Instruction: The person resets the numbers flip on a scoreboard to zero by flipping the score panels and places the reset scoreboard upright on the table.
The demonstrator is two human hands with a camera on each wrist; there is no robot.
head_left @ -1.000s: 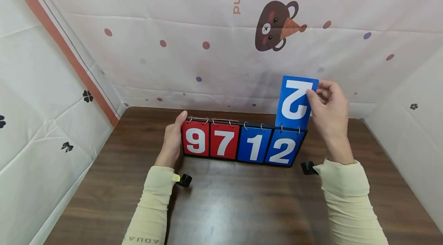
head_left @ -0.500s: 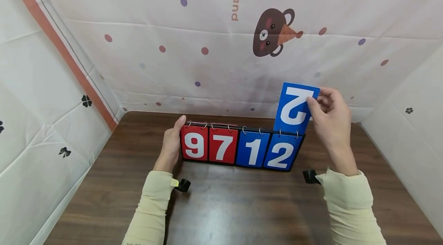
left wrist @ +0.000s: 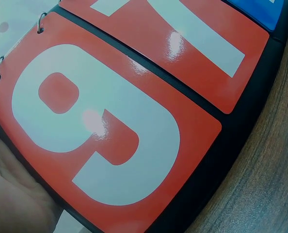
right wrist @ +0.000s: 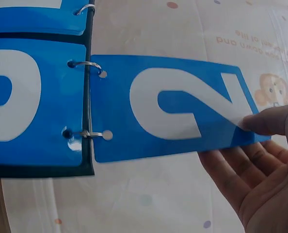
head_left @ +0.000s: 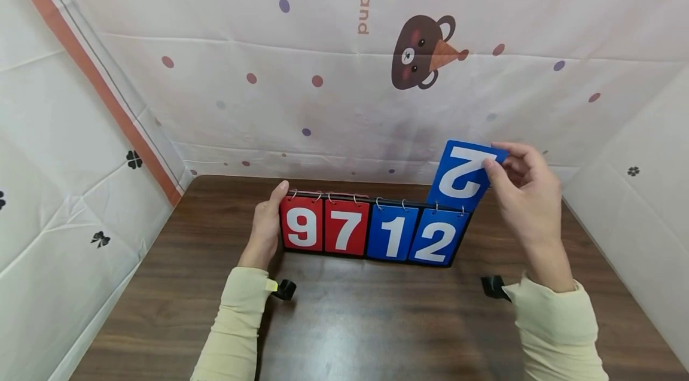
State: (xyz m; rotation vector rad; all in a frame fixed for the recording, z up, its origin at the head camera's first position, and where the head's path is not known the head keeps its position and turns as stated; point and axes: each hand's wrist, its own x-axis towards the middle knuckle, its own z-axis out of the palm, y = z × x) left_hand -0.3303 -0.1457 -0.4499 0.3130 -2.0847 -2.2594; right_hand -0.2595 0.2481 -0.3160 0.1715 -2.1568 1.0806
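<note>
A flip scoreboard (head_left: 368, 226) with a black backing stands tilted on the table, showing red 9 and 7 cards and blue 1 and 2 cards. My left hand (head_left: 265, 222) grips its left edge, thumb at the top corner and fingers hidden behind. In the left wrist view the red 9 card (left wrist: 110, 131) lies beside the palm. My right hand (head_left: 530, 198) pinches the outer corner of a raised blue card (head_left: 464, 174) between thumb and fingers. That card bears an inverted 2 and hangs on two metal rings (right wrist: 88, 134) at the board's top edge.
The brown wooden table (head_left: 344, 321) runs beneath both arms. Close behind the board rises a pale printed cloth (head_left: 242, 118) with dots and a bear. Another cloth wall (head_left: 59, 189) stands at the left. Black straps (head_left: 285, 290) stick out from the wrists.
My right hand has moved a little right and down in the head view, and the raised blue card leans further right with it. My left hand keeps its grip on the board.
</note>
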